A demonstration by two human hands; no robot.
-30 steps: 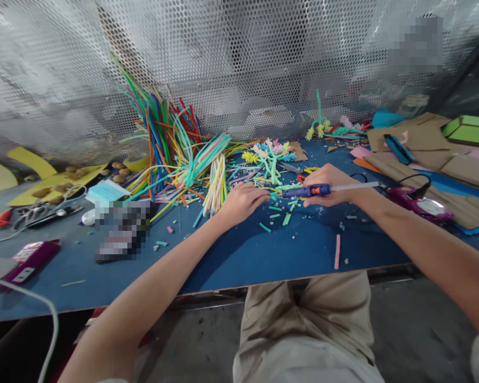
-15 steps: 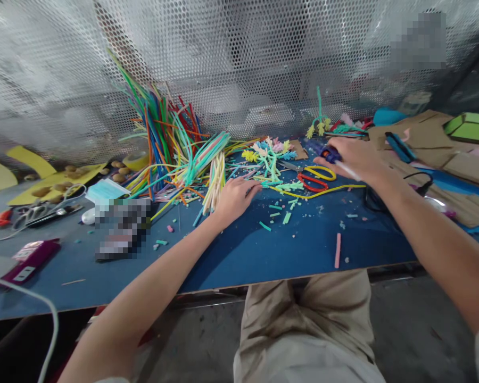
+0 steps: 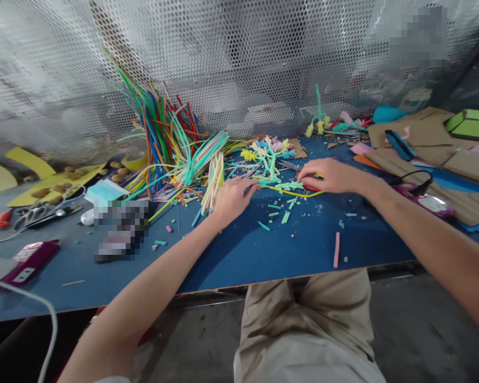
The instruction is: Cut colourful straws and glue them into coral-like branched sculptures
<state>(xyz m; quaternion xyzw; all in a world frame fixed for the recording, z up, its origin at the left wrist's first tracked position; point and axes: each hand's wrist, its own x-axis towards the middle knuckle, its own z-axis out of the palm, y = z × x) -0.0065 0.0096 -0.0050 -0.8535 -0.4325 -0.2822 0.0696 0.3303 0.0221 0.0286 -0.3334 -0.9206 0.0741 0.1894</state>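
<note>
My left hand (image 3: pixel 232 198) rests on the blue tabletop (image 3: pixel 239 255) with its fingers curled, and the fingertips pinch the end of a pale green branched foam piece (image 3: pixel 287 186). My right hand (image 3: pixel 330 175) lies just right of it, fingers together and curled over the red-handled scissors (image 3: pixel 309 187), which it mostly hides. A thin yellow stick (image 3: pixel 299 194) runs under that hand. Behind both hands stands a pastel branched craft piece (image 3: pixel 269 151). A big bundle of coloured sticks (image 3: pixel 171 143) fans up to the left. No blue glue gun shows.
Small cut foam bits (image 3: pixel 281 215) and a pink stick (image 3: pixel 337 250) litter the table. A purple device with a black cable (image 3: pixel 423 199), cardboard sheets (image 3: pixel 423 141) and a green box (image 3: pixel 471 125) lie right. A face mask (image 3: pixel 106 191), scissors (image 3: pixel 35 213) and a purple box (image 3: pixel 27 258) lie left. A perforated metal screen (image 3: pixel 243 64) stands behind.
My right hand carried the blue glue gun away to the back right, then came back without it and settled on the red-handled scissors. My left hand has hardly moved.
</note>
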